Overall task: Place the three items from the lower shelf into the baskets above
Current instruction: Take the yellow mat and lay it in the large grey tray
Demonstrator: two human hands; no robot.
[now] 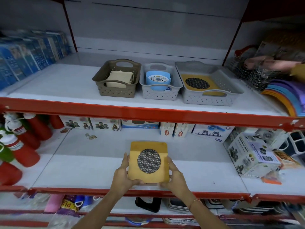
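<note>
Both hands hold a square wooden board with a round metal mesh centre (149, 161) just above the lower shelf (92, 164). My left hand (123, 174) grips its left edge and my right hand (174, 176) grips its right edge. On the upper shelf stand three baskets side by side. The brown basket (115, 93) holds a beige box (120, 79). The small grey basket (159, 95) holds a blue bowl (157, 81). The large grey basket (212, 98) holds another wooden mesh board (198, 83).
Red bottles (24, 146) crowd the lower shelf's left end and printed boxes (250, 154) its right end, with more boxes along the back. Blue boxes (24, 60) fill the upper shelf's left; wire racks (252, 75) and coloured mats (283, 96) sit at its right. Red shelf edge (148, 113) crosses the middle.
</note>
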